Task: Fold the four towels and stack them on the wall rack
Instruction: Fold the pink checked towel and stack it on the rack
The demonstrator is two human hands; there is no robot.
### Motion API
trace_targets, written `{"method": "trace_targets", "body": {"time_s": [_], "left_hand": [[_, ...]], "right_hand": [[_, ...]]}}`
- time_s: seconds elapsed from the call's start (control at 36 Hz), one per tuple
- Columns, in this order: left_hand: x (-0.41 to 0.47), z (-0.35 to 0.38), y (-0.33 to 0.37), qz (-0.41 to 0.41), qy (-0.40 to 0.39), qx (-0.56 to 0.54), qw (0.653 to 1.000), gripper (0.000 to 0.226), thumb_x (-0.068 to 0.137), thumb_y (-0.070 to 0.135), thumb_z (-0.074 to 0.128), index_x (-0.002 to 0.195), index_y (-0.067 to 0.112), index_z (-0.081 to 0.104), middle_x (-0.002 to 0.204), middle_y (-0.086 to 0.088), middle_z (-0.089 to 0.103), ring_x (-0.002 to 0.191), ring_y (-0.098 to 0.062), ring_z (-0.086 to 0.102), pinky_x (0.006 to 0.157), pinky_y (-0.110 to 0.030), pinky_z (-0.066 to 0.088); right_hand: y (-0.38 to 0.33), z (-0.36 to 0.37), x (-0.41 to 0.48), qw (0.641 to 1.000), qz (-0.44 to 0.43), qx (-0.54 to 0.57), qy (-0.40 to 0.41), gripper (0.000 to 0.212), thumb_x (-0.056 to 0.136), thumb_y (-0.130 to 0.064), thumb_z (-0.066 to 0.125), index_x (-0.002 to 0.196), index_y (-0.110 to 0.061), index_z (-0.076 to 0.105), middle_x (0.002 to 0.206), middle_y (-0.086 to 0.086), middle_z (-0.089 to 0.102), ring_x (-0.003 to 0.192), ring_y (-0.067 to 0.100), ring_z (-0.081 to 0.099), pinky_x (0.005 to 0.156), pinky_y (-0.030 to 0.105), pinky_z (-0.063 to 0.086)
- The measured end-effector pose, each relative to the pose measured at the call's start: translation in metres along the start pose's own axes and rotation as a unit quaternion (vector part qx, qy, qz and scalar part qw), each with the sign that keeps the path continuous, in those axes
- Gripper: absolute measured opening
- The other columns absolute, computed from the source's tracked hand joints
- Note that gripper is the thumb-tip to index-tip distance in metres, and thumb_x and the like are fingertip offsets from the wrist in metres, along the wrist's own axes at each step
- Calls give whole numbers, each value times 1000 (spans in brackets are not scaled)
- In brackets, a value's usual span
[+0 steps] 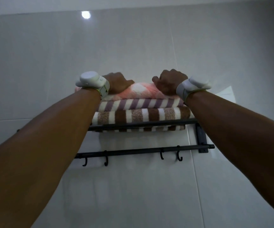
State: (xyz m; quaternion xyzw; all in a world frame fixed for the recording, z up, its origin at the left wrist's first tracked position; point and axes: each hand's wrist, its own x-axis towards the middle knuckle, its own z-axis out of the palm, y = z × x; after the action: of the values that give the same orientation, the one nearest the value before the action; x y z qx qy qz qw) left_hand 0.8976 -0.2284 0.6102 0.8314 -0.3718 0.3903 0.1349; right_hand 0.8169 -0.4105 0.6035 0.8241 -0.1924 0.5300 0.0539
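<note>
**Top towel may drag stack on release**

Left hand and right hand grip the pink towel at its ends. Beneath the grip, purple towel and brown towel lie on the rack. An uneven pull-back could slide them off.

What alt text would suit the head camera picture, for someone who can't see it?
Seen from below, a person's left hand and right hand grip a pink-and-white towel on top of a purple-striped towel and a brown-striped towel, stacked on a black wall rack. Four hooks hang from its lower bar; white bands circle both wrists.
</note>
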Motion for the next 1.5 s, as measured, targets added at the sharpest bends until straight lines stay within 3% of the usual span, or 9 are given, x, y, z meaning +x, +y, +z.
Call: {"method": "trace_targets", "body": {"time_s": [0.06, 0.14, 0.44, 0.5, 0.67, 1.03, 1.19, 1.33, 1.5], "left_hand": [[6, -2, -5, 31, 116, -18, 993, 40, 93, 39, 47, 72, 11, 65, 83, -11, 66, 79, -32, 59, 72, -33, 46], [3, -9, -4, 20, 161, -20, 986, 43, 89, 34, 48, 54, 10, 50, 61, -7, 56, 62, -31, 53, 61, -30, 43], [-11, -29, 3, 59, 96, -40, 993, 52, 94, 55, 39, 96, 19, 77, 102, -8, 71, 90, -26, 65, 91, -42, 53], [-12, -31, 7, 94, 96, -69, 989, 45, 95, 50, 43, 95, 21, 77, 101, -5, 73, 89, -24, 66, 90, -40, 53], [-15, -32, 29, 162, 86, -106, 977, 33, 97, 36, 50, 98, 18, 78, 104, -4, 73, 95, -23, 64, 85, -30, 49], [-21, -20, 98, 236, 97, -240, 937, 25, 91, 27, 55, 95, 19, 78, 101, -1, 73, 90, -19, 65, 86, -30, 52], [-28, -12, 136, 271, 75, -302, 911, 26, 89, 26, 54, 86, 16, 78, 79, 7, 75, 76, -5, 67, 84, -28, 54], [-35, -11, 175, 307, 67, -342, 886, 26, 89, 25, 53, 87, 16, 78, 84, 6, 76, 81, -8, 66, 82, -25, 51], [-37, -9, 226, 350, 49, -392, 849, 24, 87, 21, 55, 93, 16, 78, 87, 5, 76, 86, -10, 69, 89, -27, 53]], "right_hand": [[0, -3, -1, 999, -2, 14, 44, 59, 97, -54, 28, 113, -9, 62, 119, 21, 62, 103, 38, 60, 83, 39, 43], [5, -10, 0, 999, 2, 24, 42, 66, 94, -60, 22, 110, -10, 62, 119, 22, 62, 104, 40, 59, 82, 40, 41], [25, -37, -25, 997, -18, -65, 29, 71, 94, -65, 12, 89, -16, 62, 113, 19, 66, 106, 38, 59, 104, 54, 33], [26, -44, -31, 996, -18, -79, 20, 63, 99, -61, 12, 81, -22, 58, 116, 15, 66, 114, 36, 56, 112, 61, 20], [24, -61, -48, 988, -5, -154, -14, 56, 103, -47, 12, 128, -20, 54, 131, 10, 59, 121, 36, 52, 112, 70, 14], [34, -113, -94, 969, 62, -236, -22, 64, 102, -58, 12, 109, -17, 60, 128, 6, 62, 125, 32, 54, 113, 72, 6], [41, -143, -116, 967, 92, -236, -38, 48, 106, -41, 11, 135, -18, 42, 128, 15, 57, 115, 40, 54, 107, 73, 26], [55, -172, -138, 944, 137, -297, -34, 49, 107, -43, 13, 111, -14, 52, 133, 13, 56, 125, 39, 49, 112, 73, 8], [84, -207, -163, 919, 166, -349, -75, 53, 102, -45, 12, 126, -20, 52, 136, 8, 56, 124, 37, 51, 110, 76, 5]]}}
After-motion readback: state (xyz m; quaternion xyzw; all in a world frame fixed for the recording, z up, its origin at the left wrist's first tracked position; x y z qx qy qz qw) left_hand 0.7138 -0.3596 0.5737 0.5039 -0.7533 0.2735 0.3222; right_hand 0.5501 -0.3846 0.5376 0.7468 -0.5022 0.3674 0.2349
